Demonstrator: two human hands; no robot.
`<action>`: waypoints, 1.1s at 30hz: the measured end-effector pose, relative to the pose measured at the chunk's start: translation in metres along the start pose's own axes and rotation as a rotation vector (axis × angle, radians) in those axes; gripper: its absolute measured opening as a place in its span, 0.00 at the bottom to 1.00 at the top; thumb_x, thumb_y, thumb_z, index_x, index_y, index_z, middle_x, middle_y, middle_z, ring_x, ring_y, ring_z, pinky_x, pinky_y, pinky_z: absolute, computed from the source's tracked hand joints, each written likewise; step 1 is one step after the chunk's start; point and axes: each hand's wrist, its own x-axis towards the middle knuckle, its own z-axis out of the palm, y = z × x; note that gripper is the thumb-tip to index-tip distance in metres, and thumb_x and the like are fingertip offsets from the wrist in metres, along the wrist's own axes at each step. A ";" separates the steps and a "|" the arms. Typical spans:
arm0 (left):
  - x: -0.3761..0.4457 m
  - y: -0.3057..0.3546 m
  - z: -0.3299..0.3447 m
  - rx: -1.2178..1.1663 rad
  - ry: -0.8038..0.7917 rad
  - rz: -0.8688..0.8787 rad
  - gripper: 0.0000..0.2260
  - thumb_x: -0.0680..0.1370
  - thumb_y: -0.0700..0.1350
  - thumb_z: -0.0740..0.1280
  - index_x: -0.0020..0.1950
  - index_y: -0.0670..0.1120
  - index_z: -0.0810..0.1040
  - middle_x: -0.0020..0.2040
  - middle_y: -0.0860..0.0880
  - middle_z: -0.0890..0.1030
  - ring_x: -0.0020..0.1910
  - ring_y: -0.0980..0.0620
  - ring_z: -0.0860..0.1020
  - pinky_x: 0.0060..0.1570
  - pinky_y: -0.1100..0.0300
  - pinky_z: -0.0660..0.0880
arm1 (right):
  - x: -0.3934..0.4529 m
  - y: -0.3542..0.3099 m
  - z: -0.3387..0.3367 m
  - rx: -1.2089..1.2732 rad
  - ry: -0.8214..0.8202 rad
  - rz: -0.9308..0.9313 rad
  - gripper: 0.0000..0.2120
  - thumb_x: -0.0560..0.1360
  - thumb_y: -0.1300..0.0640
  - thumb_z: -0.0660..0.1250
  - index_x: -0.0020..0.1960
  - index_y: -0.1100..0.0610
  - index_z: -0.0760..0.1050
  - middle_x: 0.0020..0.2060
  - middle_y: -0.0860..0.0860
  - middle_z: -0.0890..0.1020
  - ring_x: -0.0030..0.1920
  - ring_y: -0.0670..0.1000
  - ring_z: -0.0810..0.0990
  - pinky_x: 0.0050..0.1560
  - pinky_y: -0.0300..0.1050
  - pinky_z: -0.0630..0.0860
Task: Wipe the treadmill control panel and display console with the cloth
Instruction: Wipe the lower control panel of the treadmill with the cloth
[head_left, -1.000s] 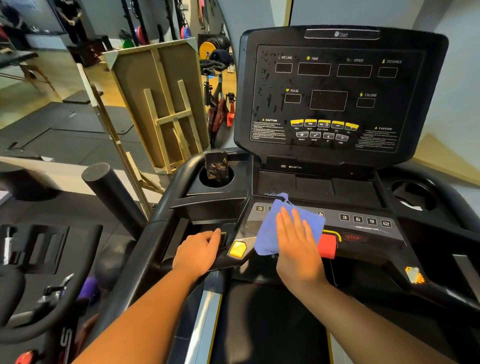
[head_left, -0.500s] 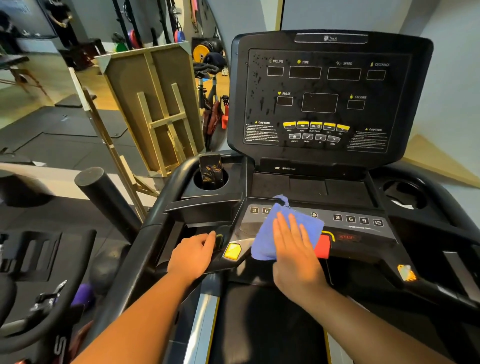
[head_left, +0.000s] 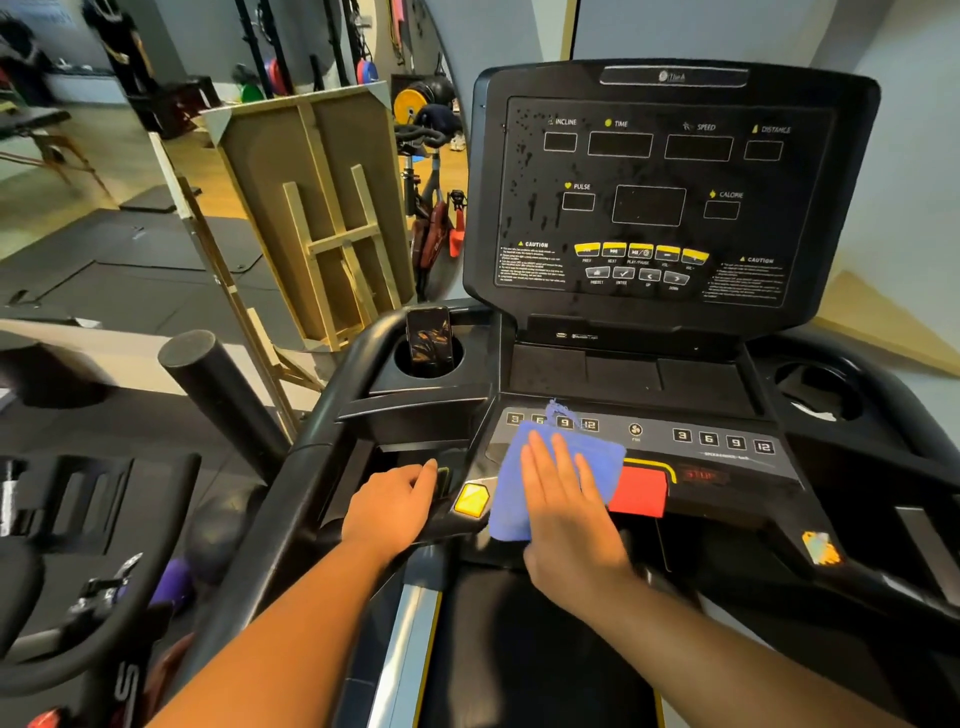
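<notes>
My right hand (head_left: 569, 499) lay flat, fingers straight and together, pressing the blue cloth (head_left: 550, 478) onto the lower panel (head_left: 727, 457), just left of the red stop button (head_left: 641, 491). My left hand (head_left: 392, 501) curled loosely over the handrail (head_left: 332, 395), probably for bracing. The droplet-speckled display (head_left: 670, 187) stood above, apparently unwiped.
</notes>
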 end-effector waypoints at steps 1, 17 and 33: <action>0.000 0.000 0.000 -0.003 -0.003 -0.003 0.24 0.85 0.59 0.52 0.47 0.50 0.83 0.43 0.51 0.85 0.41 0.54 0.79 0.43 0.56 0.71 | 0.009 -0.002 -0.002 0.003 0.038 0.026 0.49 0.59 0.55 0.73 0.77 0.67 0.61 0.76 0.64 0.64 0.77 0.66 0.60 0.76 0.60 0.49; -0.001 0.000 0.000 -0.012 -0.014 -0.007 0.23 0.85 0.59 0.52 0.45 0.51 0.82 0.40 0.52 0.84 0.40 0.55 0.81 0.43 0.56 0.77 | 0.030 0.045 0.011 0.080 0.094 0.020 0.66 0.51 0.58 0.82 0.79 0.63 0.49 0.77 0.62 0.61 0.80 0.59 0.46 0.74 0.52 0.44; 0.002 -0.005 0.003 -0.023 -0.015 -0.057 0.24 0.84 0.62 0.51 0.45 0.53 0.83 0.41 0.53 0.85 0.43 0.53 0.82 0.52 0.50 0.80 | -0.013 0.088 0.004 0.060 0.017 0.233 0.42 0.63 0.66 0.71 0.75 0.69 0.62 0.75 0.64 0.66 0.76 0.62 0.63 0.74 0.49 0.54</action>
